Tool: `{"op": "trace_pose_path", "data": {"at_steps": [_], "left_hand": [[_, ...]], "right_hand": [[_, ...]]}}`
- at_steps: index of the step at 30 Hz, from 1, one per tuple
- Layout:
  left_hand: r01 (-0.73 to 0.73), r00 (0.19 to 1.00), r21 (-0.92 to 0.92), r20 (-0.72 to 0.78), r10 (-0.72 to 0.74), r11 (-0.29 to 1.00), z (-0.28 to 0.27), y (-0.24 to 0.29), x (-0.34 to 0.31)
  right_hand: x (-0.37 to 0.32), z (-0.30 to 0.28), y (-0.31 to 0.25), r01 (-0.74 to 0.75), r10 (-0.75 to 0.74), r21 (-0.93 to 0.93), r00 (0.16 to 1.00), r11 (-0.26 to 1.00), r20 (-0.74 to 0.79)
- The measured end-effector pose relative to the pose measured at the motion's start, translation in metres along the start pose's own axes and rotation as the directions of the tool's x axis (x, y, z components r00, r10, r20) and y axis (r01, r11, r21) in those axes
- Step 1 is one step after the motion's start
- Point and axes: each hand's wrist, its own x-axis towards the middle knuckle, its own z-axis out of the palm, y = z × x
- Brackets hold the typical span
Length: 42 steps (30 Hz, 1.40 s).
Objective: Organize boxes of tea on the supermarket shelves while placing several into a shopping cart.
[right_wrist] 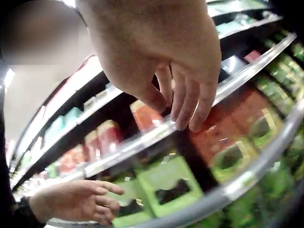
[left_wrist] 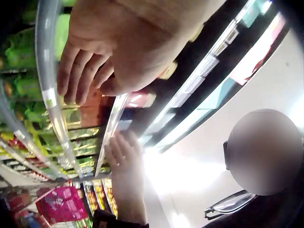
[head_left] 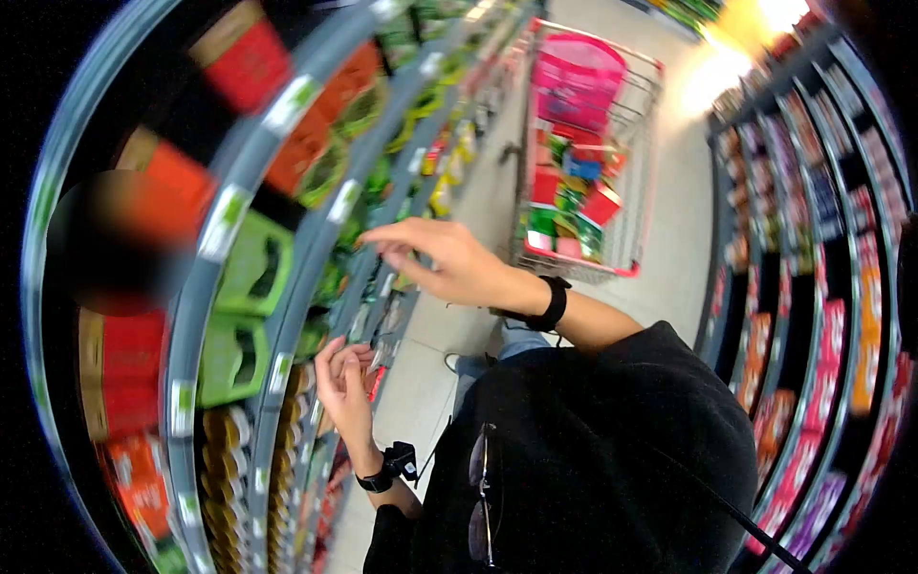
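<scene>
1. Centrally, the right hand (head_left: 449,263) reaches left to a shelf rail (right_wrist: 142,137). Its fingers (right_wrist: 190,107) hang straight and relaxed, gripping nothing, with the tips just over the rail in front of the red-brown boxes (right_wrist: 228,128).
2. Lower centre, the left hand (head_left: 344,383) sits near a lower rail of the same shelving, fingers loosely bent, palm empty.
3. Green boxes (head_left: 251,268) with dark windows stand left of both hands, one tier beneath the red-brown ones.
4. Price tags (head_left: 225,220) line every rail; their writing is too blurred to read.
5. Upper centre, a red-framed wire shopping cart (head_left: 636,124) holds red and green packets (head_left: 564,196) under a pink flap (head_left: 574,81).
6. Further shelves (head_left: 822,287) fill the right edge.
</scene>
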Motion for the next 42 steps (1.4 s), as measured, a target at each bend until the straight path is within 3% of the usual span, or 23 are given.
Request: {"op": "trace_pose_path", "data": {"at_steps": [1,4,5,7,10,11,14,16,18,20,21,23,24,25,26,30,32,35,37,38,40,41,42], "left_hand": [[0.008,0.996,0.012,0.09,-0.009,1.0,0.013,-0.013,0.012],[0.059,0.941,0.059,0.33,-0.075,0.996,0.068,-0.046,0.047],[0.05,0.912,0.125,0.399,-0.097,0.991,0.09,-0.056,0.056],[-0.006,0.856,0.243,0.503,-0.121,0.97,0.137,-0.077,0.071],[-0.171,0.777,0.456,0.607,-0.164,0.873,0.208,-0.081,0.082],[-0.242,0.757,0.474,0.638,-0.141,0.846,0.229,-0.076,0.084],[-0.156,0.716,0.425,0.671,-0.195,0.892,0.284,-0.069,0.089],[-0.167,0.725,0.471,0.654,-0.216,0.866,0.308,-0.063,0.092],[-0.2,0.743,0.53,0.63,-0.225,0.824,0.327,-0.047,0.097],[-0.121,0.762,0.59,0.571,-0.306,0.798,0.33,-0.049,0.098],[-0.076,0.771,0.585,0.548,-0.325,0.808,0.331,-0.048,0.099],[0.001,0.789,0.625,0.48,-0.384,0.781,0.326,-0.058,0.098],[-0.013,0.812,0.638,0.456,-0.364,0.77,0.33,-0.049,0.098],[0.055,0.81,0.671,0.403,-0.426,0.74,0.328,-0.053,0.099],[0.125,0.802,0.698,0.347,-0.486,0.705,0.324,-0.058,0.098],[0.224,0.799,0.678,0.283,-0.53,0.7,0.319,-0.072,0.097],[0.234,0.797,0.67,0.283,-0.534,0.705,0.322,-0.075,0.102],[0.144,0.808,0.711,0.317,-0.497,0.689,0.336,-0.066,0.116],[0.088,0.815,0.716,0.348,-0.463,0.693,0.346,-0.059,0.125],[0.073,0.818,0.708,0.36,-0.448,0.702,0.351,-0.054,0.128],[0.042,0.827,0.672,0.392,-0.403,0.739,0.356,-0.048,0.134],[0.027,0.831,0.644,0.41,-0.375,0.765,0.357,-0.049,0.136],[0.012,0.836,0.614,0.426,-0.344,0.789,0.359,-0.046,0.138]], "right_hand": [[-0.022,-0.024,0.021,-0.074,0.064,-0.125,0.995,0.989,-0.079],[-0.096,-0.096,0.085,-0.339,0.255,-0.197,0.899,0.92,-0.355],[-0.117,-0.124,0.097,-0.512,0.416,-0.183,0.821,0.839,-0.392],[-0.175,-0.168,0.153,-0.687,0.492,-0.29,0.698,0.667,-0.521],[-0.239,-0.23,0.222,-0.853,0.615,-0.167,0.479,0.495,-0.626],[-0.254,-0.25,0.249,-0.876,0.628,-0.143,0.435,0.46,-0.645],[-0.28,-0.307,0.332,-0.944,0.656,-0.072,0.278,0.323,-0.702],[-0.301,-0.339,0.41,-0.923,0.71,0.119,0.195,0.367,-0.677],[-0.281,-0.37,0.432,-0.958,0.719,0.11,0.12,0.264,-0.685],[-0.267,-0.391,0.468,-0.945,0.729,0.222,0.025,0.24,-0.684],[-0.263,-0.406,0.489,-0.949,0.796,0.29,-0.08,0.123,-0.599],[-0.242,-0.418,0.507,-0.862,0.794,0.466,-0.136,0.199,-0.592],[-0.245,-0.424,0.537,-0.848,0.795,0.51,-0.208,0.143,-0.57],[-0.24,-0.431,0.543,-0.828,0.817,0.543,-0.214,0.139,-0.535],[-0.23,-0.437,0.554,-0.806,0.832,0.588,-0.277,0.071,-0.481],[-0.227,-0.44,0.587,-0.644,0.851,0.757,-0.332,0.111,-0.407],[-0.232,-0.435,0.586,-0.487,0.845,0.782,-0.149,0.39,-0.514],[-0.26,-0.41,0.628,-0.571,0.787,0.787,-0.364,0.233,-0.498],[-0.251,-0.404,0.584,-0.634,0.811,0.717,-0.235,0.29,-0.536],[-0.224,-0.409,0.524,-0.709,0.822,0.663,-0.216,0.239,-0.527],[-0.235,-0.39,0.505,-0.8,0.757,0.522,-0.135,0.297,-0.639],[-0.241,-0.385,0.487,-0.742,0.799,0.545,-0.022,0.39,-0.601],[-0.228,-0.39,0.45,-0.75,0.831,0.528,0.053,0.4,-0.554]]}}
